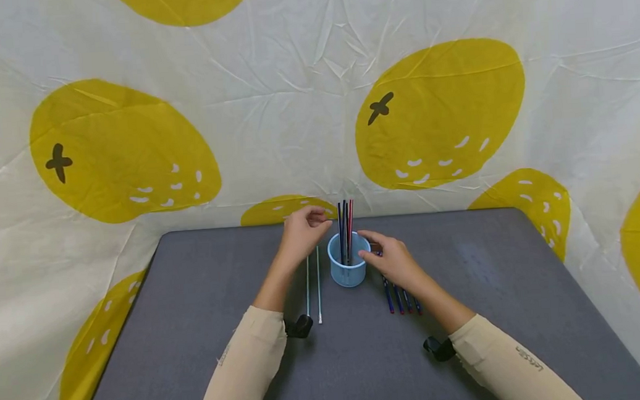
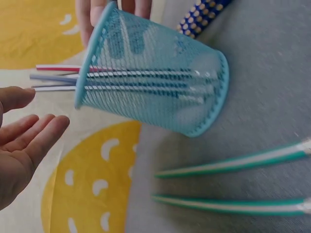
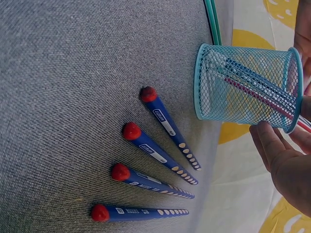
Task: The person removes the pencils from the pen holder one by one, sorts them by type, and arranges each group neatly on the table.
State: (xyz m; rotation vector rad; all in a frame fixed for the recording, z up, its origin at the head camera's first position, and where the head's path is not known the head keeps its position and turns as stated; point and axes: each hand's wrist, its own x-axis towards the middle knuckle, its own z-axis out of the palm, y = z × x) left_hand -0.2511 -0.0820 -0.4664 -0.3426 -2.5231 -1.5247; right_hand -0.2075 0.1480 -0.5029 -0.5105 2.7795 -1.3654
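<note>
A light blue mesh pencil cup (image 1: 348, 276) stands upright with several slim pencils (image 1: 346, 223) in it, dark ones and a red-and-white one. My right hand (image 1: 394, 263) holds the cup at its right side, with fingers and thumb at the rim; in the right wrist view its fingertips (image 3: 265, 128) lie against the mesh. My left hand (image 1: 302, 235) hovers at the upper left of the cup, fingers loosely extended beside the pencil tops, holding nothing. In the left wrist view, its thumb is right at the pencil ends.
Two green-and-white striped pencils (image 2: 233, 162) lie left of the cup. Several dotted blue pencils with red ends (image 3: 150, 148) lie fanned out on its right, partly under my right hand. The grey table (image 1: 197, 357) ends at a fruit-patterned cloth (image 1: 287, 128) behind the cup.
</note>
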